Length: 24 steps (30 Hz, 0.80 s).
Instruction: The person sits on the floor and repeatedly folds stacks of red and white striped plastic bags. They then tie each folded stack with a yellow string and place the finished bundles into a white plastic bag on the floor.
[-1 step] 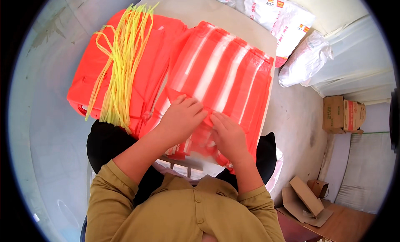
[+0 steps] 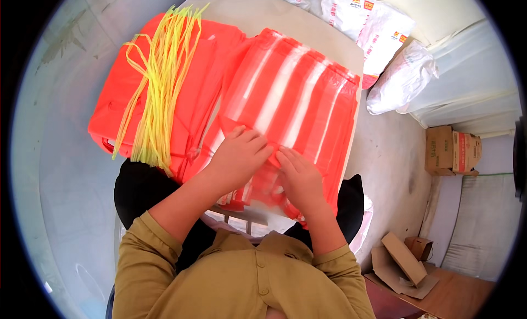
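In the head view, resting left hand (image 2: pixel 239 156) and right hand (image 2: pixel 301 180) almost fingertip to fingertip, with fingers held close, on the near part of striped red-and-white plastic sheets (image 2: pixel 293 96) atop the counter (image 2: pixel 236 9), just right of a red bundle (image 2: pixel 122 94) under yellow strips (image 2: pixel 164 83), unable to tell of either whether pinching a sheet.

We take this for a workshop: we see yellow strips (image 2: pixel 164 88) heaped on a folded red pile (image 2: pixel 119 91), a striped red-and-white stack (image 2: pixel 296 91), bulging white sacks (image 2: pixel 403 80), cardboard boxes (image 2: pixel 440 150) and a grey floor (image 2: pixel 392 176)
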Available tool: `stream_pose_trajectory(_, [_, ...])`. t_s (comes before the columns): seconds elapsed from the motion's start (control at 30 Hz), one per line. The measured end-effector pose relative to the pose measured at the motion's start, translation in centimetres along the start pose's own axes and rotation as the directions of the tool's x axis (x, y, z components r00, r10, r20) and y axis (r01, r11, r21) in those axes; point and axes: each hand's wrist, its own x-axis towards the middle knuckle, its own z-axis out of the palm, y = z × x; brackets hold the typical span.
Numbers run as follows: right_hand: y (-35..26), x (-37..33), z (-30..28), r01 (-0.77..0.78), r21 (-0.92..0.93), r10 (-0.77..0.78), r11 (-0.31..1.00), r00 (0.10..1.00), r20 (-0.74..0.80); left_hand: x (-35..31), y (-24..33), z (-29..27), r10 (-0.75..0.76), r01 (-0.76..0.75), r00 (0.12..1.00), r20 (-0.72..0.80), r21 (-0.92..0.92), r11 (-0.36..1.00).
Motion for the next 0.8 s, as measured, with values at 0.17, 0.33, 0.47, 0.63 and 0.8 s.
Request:
stream_pose_trajectory(0.17, [-0.2,0.1,-0.4,-0.034,-0.019,0.034,0.999,0.999,-0.023,-0.2,0.0,-0.2,-0.029,0.029,0.999,-0.019,0.007,1.000])
stream_pose_trajectory(0.33, [0.7,0.2,-1.7,-0.101,0.056,0.098,0.993,0.993,0.065,-0.7,-1.5,-0.8,-0.149,0.149,0.986,-0.074,-0.001,0.989])
stream_pose_trajectory(0.47, [0.2,0.8,-4.1,-0.189,0.133,0.167,0.973,0.973,0.160,-1.3,-2.4,-2.5,-0.153,0.153,0.986,-0.073,-0.011,0.988])
stream_pose_trajectory(0.63, [0.0,2.1,-7.4,-0.402,0.281,0.261,0.871,0.865,0.428,-1.8,-3.2,-3.2,-0.175,0.169,0.984,-0.021,-0.178,0.969])
stream_pose_trajectory(0.8, [3.6,4.1,-8.2,-0.455,0.331,0.239,0.827,0.817,0.525,-1.7,-2.7,-4.2,-0.430,0.420,0.902,0.050,-0.333,0.844])
